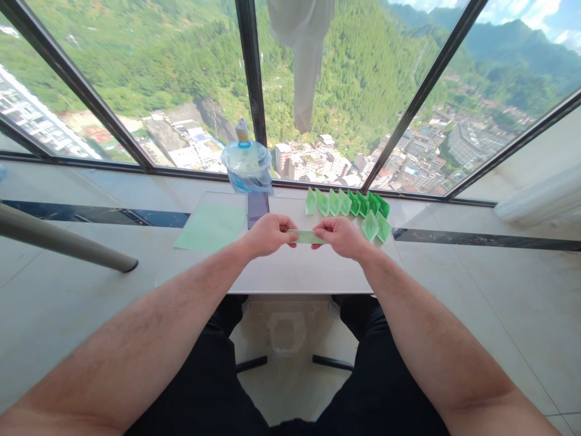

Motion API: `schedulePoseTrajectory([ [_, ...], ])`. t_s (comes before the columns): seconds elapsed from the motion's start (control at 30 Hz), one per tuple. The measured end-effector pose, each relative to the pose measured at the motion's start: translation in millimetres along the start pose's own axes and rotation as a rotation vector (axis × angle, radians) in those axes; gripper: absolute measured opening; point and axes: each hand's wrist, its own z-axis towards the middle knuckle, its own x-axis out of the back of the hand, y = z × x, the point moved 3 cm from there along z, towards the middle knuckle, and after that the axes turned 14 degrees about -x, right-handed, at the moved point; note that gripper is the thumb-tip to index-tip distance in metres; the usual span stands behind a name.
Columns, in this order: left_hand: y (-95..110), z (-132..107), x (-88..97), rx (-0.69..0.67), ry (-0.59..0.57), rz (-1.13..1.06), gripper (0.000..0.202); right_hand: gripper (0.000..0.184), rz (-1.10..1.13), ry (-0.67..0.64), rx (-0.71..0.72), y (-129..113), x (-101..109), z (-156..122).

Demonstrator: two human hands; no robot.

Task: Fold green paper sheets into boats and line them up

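Note:
A narrow folded strip of pale green paper (307,237) is held over the small white table (290,275). My left hand (267,234) pinches its left end and my right hand (342,236) pinches its right end, both closed on it. Just beyond my right hand, several folded green paper boats (347,203) stand in a row, with two more (376,227) in front of them. A flat sheet of green paper (211,226) lies to the left of my left hand.
A dark phone (257,207) lies on the table beside the flat sheet. A clear plastic water jug (246,166) stands at the window behind it. A grey tube (63,241) slants in from the left. White cloth (305,54) hangs above.

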Motion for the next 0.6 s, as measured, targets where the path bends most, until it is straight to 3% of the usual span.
schedulePoseTrajectory([
  [0.17, 0, -2, -7.3, -0.003, -0.155, 0.025, 0.020, 0.017, -0.038, -0.113, 0.006, 0, -8, -1],
  [0.43, -8, -3, -18.0, 0.104, -0.155, -0.189, 0.018, 0.025, 0.092, -0.161, -0.105, 3, -15, 3],
  [0.6, -9, -3, -19.4, 0.092, -0.182, -0.215, 0.024, 0.030, 0.126, -0.215, -0.126, 6, -17, 3],
])
